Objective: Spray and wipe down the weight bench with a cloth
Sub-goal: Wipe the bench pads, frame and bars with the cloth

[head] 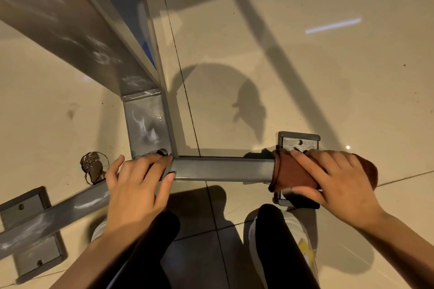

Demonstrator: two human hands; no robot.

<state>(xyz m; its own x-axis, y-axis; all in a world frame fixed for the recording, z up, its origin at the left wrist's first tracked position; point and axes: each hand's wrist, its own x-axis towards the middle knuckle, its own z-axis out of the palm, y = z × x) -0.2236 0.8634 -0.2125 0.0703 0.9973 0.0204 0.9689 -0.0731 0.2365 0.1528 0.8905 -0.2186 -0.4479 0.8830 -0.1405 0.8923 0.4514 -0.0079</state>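
Note:
The weight bench's grey metal floor bar (223,169) runs left to right just in front of my knees. A grey upright post (145,122) with pale smears joins it at the middle. My right hand (333,183) grips a reddish-brown cloth (291,173) wrapped round the bar's right end, over the right foot plate (299,142). My left hand (138,185) holds the bar near the joint, fingers curled over its top. No spray bottle is in view.
A second foot plate (30,232) sits at the bar's left end. A brown stain (92,165) marks the beige floor tiles (305,65) behind the bar. My dark-trousered legs (277,246) and light shoes are close below the bar.

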